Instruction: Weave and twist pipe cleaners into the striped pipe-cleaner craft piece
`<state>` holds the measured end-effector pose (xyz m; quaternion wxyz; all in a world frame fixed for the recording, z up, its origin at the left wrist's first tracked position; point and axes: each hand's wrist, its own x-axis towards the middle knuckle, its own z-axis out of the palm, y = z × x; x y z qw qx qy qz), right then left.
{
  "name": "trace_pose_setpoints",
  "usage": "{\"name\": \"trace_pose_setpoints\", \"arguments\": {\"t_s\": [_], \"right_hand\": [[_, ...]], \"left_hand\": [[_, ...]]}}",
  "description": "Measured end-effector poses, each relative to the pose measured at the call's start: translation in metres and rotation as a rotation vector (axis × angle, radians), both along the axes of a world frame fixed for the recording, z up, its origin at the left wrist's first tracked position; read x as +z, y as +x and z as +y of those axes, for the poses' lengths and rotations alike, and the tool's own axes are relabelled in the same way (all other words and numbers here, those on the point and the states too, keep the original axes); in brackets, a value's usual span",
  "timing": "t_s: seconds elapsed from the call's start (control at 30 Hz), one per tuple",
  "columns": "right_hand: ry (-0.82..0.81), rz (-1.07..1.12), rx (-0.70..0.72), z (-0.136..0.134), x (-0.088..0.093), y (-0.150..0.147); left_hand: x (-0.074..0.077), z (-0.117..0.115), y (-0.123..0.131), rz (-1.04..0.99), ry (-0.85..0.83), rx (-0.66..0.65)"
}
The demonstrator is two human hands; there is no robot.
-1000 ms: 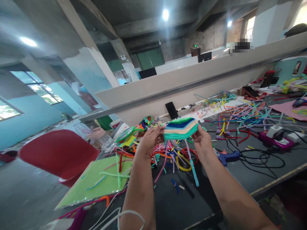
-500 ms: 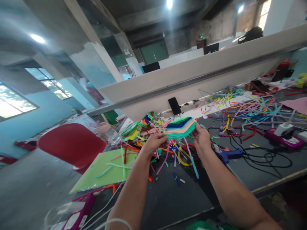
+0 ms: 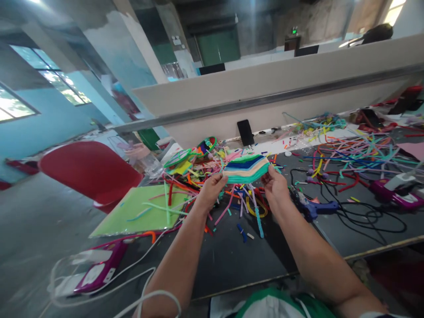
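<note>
Between my two hands is a striped piece made of pipe cleaners (image 3: 245, 169), with bands of green, blue, cream and turquoise. My left hand (image 3: 210, 190) pinches its left edge, thumb on top. On the other side my right hand (image 3: 275, 184) is closed on its right end. The piece is held up above the dark table, nearly level. Beneath and behind it lies a pile of coloured pipe cleaners (image 3: 232, 207). A blue glue gun (image 3: 319, 206) lies to the right of my right hand.
Left of my arms lies a green sheet (image 3: 119, 216) in clear plastic. Purple power strips (image 3: 99, 269) (image 3: 391, 192) with cables sit at both sides. A phone (image 3: 245, 132) leans against the partition (image 3: 205, 126). A red chair (image 3: 89, 172) stands at the left.
The view has tilted down and shifted slightly. Both hands keep hold of the striped piece, which has tipped a little so that its face looks flatter.
</note>
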<state>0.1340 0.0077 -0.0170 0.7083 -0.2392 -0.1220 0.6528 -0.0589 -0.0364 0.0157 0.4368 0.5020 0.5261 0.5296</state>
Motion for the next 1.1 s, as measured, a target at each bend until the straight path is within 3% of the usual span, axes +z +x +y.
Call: {"name": "trace_pose_setpoints", "arguments": {"t_s": [0.1,0.23,0.47,0.63,0.83,0.97,1.1], "right_hand": [[-0.011,-0.022,0.122,-0.003,0.001,-0.003],[-0.062,-0.136,0.219,0.001,0.004,0.007],[0.261,-0.723,0.215,0.007,0.007,0.023],[0.302,-0.915,0.175,0.008,0.001,0.021],[0.21,-0.843,0.23,0.012,-0.001,0.022],[0.095,-0.708,0.19,0.017,-0.001,0.025],[-0.004,-0.605,0.116,0.021,0.0,0.031]], "left_hand": [[-0.004,-0.002,-0.004,-0.046,0.071,-0.089],[-0.009,-0.005,-0.015,-0.054,0.071,-0.11],[-0.012,-0.009,-0.026,-0.028,0.038,-0.156],[-0.014,-0.008,-0.024,-0.02,0.052,-0.146],[-0.023,-0.003,-0.021,-0.023,0.063,-0.116],[-0.028,0.003,-0.025,-0.259,0.072,-0.095],[-0.031,0.007,-0.03,-0.476,-0.006,-0.219]]}}
